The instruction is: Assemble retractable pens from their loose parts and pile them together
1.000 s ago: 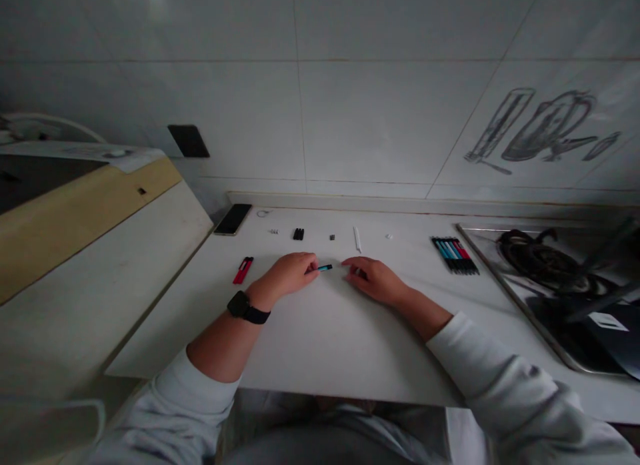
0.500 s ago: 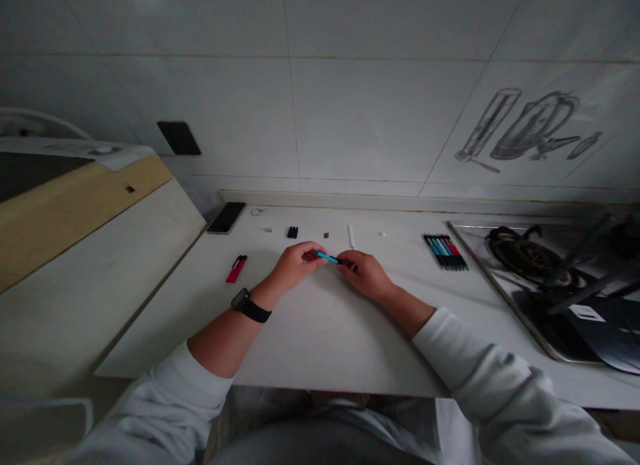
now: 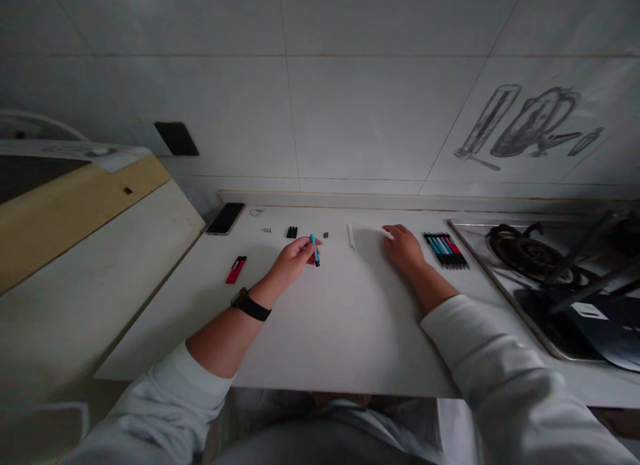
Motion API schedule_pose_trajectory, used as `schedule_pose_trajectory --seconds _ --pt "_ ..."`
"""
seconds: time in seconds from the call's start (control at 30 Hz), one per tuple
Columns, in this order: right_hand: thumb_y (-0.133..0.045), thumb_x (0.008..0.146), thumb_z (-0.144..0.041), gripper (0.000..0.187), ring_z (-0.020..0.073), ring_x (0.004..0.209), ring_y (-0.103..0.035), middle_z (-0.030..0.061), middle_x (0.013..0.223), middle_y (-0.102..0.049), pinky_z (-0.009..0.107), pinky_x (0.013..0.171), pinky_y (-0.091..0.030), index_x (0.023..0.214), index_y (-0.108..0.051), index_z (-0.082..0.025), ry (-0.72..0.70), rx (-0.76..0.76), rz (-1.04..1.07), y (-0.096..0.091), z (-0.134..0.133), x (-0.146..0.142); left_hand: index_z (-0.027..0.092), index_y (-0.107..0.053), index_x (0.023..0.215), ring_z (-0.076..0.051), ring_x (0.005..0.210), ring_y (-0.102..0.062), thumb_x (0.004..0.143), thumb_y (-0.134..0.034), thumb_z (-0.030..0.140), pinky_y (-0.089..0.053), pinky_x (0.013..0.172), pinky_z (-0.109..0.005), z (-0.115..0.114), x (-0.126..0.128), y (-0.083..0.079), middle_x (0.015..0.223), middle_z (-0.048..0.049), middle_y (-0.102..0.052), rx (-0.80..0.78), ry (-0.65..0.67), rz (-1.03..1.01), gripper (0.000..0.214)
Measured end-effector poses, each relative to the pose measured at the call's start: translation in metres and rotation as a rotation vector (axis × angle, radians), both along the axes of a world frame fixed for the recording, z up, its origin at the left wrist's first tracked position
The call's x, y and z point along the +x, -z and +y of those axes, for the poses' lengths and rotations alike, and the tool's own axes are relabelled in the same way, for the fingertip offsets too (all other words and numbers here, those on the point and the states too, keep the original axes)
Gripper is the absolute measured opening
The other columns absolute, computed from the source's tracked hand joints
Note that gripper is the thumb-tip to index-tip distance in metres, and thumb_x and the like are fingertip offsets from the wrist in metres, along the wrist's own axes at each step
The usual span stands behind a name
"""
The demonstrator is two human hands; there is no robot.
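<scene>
My left hand (image 3: 295, 259) pinches a light-blue pen barrel (image 3: 315, 248) with a dark lower end, held nearly upright above the white counter. Farther right, my right hand (image 3: 404, 248) rests at the counter with its fingertips drawn together; whatever they grip is hidden. Behind the hands lie small black pieces (image 3: 292, 232), tiny dark pieces (image 3: 326, 235), thin white refills (image 3: 351, 237) and tiny silvery pieces (image 3: 268, 230). Red pen parts (image 3: 235, 269) lie to the left. Beside my right hand is a row of several blue, red and black pens (image 3: 446, 251).
A phone (image 3: 226, 219) lies at the back left near a clear ring-shaped piece (image 3: 257, 212). A gas stove (image 3: 520, 251) borders the counter (image 3: 350, 338) on the right, with a dark flat object (image 3: 595, 325) on it. A large box-like panel (image 3: 100, 265) stands left.
My right hand has left the pen and moved right, to where tiny white pieces lay. My left hand keeps the blue barrel, now turned from nearly level to nearly upright.
</scene>
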State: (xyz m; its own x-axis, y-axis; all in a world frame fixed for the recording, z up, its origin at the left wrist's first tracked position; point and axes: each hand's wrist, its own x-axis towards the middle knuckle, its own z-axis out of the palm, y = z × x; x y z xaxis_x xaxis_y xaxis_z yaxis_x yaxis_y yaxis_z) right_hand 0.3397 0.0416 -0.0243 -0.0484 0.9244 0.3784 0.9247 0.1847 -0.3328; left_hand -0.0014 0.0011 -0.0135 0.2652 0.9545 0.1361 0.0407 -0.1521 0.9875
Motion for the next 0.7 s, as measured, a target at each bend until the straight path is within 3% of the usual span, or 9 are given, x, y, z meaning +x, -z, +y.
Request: schedule_pose_trajectory --seconds 0.2,0.47,0.7 --pt "-0.049 0.097 -0.022 0.039 0.0256 0.12 -0.063 0.0137 0.13 -0.069 0.037 0.107 -0.045 0.128 -0.072 -0.018 0.009 -0.111 -0.149 0.005 0.007 0.014 0.016 -0.068 0.115 -0.015 0.079 -0.063 0.093 -0.061 0.057 -0.054 0.077 -0.029 -0.001 0.0 0.001 0.086 -0.004 -0.065 0.005 0.021 0.058 0.047" --pt "-0.049 0.099 -0.025 0.034 0.0259 0.109 -0.066 0.0142 0.119 -0.073 0.034 0.099 -0.046 0.119 -0.076 -0.017 0.034 -0.123 -0.201 -0.003 0.002 0.007 0.015 -0.068 0.113 -0.015 0.079 -0.062 0.09 -0.064 0.059 -0.052 0.078 -0.03 -0.001 0.0 0.002 0.087 -0.0033 -0.064 -0.017 0.071 0.088 0.05" --pt "-0.051 0.1 -0.027 0.027 0.0248 0.097 -0.066 0.0142 0.111 -0.072 0.032 0.087 -0.047 0.106 -0.076 -0.019 -0.084 -0.175 -0.283 -0.014 -0.01 -0.001 0.015 -0.069 0.11 -0.015 0.079 -0.063 0.089 -0.066 0.058 -0.054 0.079 -0.031 -0.001 -0.001 0.002 0.089 -0.0039 -0.065 -0.02 0.084 0.113 0.047"
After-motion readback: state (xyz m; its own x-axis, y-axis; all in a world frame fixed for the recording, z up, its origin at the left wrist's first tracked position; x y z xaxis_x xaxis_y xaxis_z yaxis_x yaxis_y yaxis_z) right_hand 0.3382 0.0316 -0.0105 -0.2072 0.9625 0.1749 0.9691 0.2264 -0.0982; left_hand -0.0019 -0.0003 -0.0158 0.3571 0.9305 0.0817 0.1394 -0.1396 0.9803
